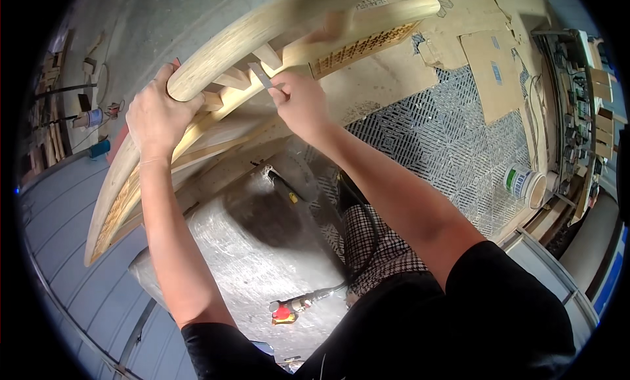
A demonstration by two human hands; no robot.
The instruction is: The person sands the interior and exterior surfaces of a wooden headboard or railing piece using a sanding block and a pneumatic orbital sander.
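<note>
Pale wood makes up the long curved frame [230, 47] on the far side of the work area, which sweeps from the near left to the far right, with short slats [233, 79] bridging its rails and a lattice panel [367, 49] set in its right part. The person's left hand [157, 111] is partly closed around the rounded end of a thick rail, thumb toward the right; its other fingertips are largely hidden. The right hand [300, 101] is curled nearly into a fist, pinching a thin flat strip [260, 76] between thumb and fingers. The strip's far end reaches in among the slats; whether it touches the wood cannot be told.

On the near side of the frame is a scuffed grey metal surface [230, 268]. A red-and-yellow fitting [285, 311] lies on its near part, joined to a black hose [325, 293], and a black tool with a yellow end [282, 184] sits farther off. To the right, a grey patterned mat [433, 127] covers the floor, with cardboard [492, 75] at its far edge and a white tub [525, 186] tipped on its side. Crowded shelves [584, 104] stand at the far right.
</note>
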